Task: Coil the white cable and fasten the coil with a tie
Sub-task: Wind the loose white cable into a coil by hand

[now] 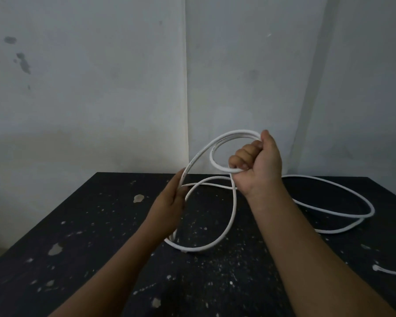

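Note:
The white cable (233, 216) is partly coiled. My right hand (256, 163) is raised above the table in a fist, gripping a small coil of two or three loops at their right side. My left hand (172, 197) holds the strand that arcs from that coil down to the left, fingers closed loosely round it. From there the cable drops in a large hanging loop to the table, then runs off in wide loose loops at the right. A thin white tie (389, 271) lies on the table near the right edge.
The black table (82, 259) is speckled with pale paint spots and chips. A grey-white wall corner stands close behind it. The table's left edge runs diagonally, with floor showing beyond it at the far left.

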